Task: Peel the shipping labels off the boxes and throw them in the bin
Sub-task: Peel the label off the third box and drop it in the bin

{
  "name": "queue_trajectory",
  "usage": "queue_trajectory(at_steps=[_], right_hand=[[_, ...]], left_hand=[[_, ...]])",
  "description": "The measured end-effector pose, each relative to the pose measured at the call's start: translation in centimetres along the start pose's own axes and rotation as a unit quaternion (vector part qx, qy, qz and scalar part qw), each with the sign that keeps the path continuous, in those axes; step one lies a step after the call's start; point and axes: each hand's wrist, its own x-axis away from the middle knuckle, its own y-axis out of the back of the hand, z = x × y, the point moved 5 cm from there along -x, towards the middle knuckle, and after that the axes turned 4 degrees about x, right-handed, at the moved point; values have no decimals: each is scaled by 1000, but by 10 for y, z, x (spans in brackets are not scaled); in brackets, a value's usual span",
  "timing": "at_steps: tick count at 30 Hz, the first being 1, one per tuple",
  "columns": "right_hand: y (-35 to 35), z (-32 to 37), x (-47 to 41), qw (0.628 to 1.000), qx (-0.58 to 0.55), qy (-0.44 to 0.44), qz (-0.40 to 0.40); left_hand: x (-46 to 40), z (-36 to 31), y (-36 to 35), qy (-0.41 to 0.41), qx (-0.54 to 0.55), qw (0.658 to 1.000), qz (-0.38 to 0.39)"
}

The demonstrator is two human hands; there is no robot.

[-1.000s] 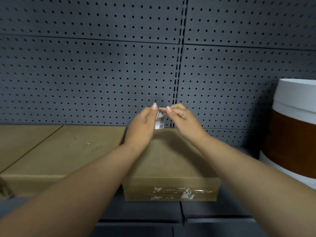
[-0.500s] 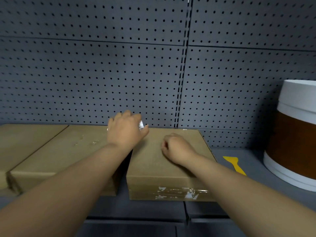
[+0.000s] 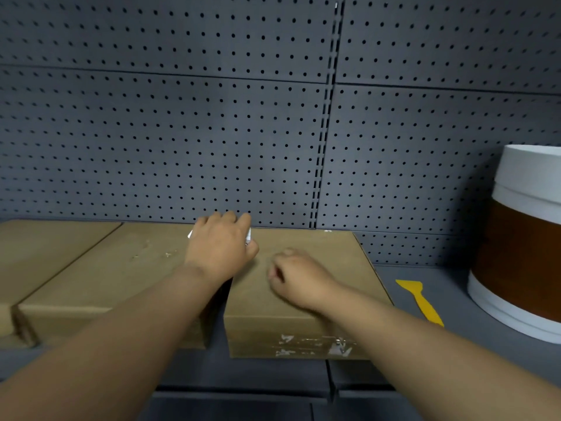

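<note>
A brown cardboard box [image 3: 306, 302] lies on the grey shelf in the middle, with torn white label scraps [image 3: 315, 344] on its front face. My left hand [image 3: 220, 244] hovers over the gap at the box's far left corner and grips a crumpled white shipping label [image 3: 249, 235], which peeks out at both sides of the fist. My right hand [image 3: 299, 276] rests on the box top with its fingers curled and nothing in it. A white and brown bin [image 3: 528, 247] stands at the right edge.
Two more cardboard boxes [image 3: 100, 278] lie side by side to the left. A yellow plastic scraper [image 3: 422, 299] lies on the shelf [image 3: 455, 323] between the middle box and the bin. A grey pegboard wall [image 3: 212, 132] closes off the back.
The label, earlier pinched between both hands above the box, is now balled in my left hand alone. Both hands have dropped lower; my right hand let go and came down onto the box top.
</note>
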Motion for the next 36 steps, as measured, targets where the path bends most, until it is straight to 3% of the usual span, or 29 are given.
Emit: queue_trajectory(at_steps=[3, 8, 10, 15, 17, 23, 27, 30, 32, 36], right_hand=[[3, 13, 17, 996, -33, 77, 36], [21, -50, 13, 996, 45, -71, 10], [18, -42, 8, 995, 44, -84, -12], [1, 17, 18, 997, -12, 78, 6], [8, 4, 26, 996, -14, 89, 17], [24, -73, 17, 990, 68, -123, -21], [9, -20, 15, 1000, 13, -9, -26], [8, -7, 26, 997, -8, 69, 12], [13, -33, 25, 999, -4, 38, 24], [23, -82, 5, 992, 61, -107, -21]], left_hand=[[1, -2, -2, -6, -2, 1000, 7], [5, -1, 0, -5, -5, 1000, 13], [5, -2, 0, -4, 1, 1000, 22], [4, -6, 0, -18, 7, 1000, 25], [3, -5, 0, -19, 9, 1000, 21], [5, -1, 0, -19, 19, 1000, 11], [2, -5, -3, -15, 38, 999, 18], [1, -6, -6, -14, 44, 999, 21], [1, -3, -7, -14, 43, 999, 23], [1, 1, -9, -10, 48, 998, 30]])
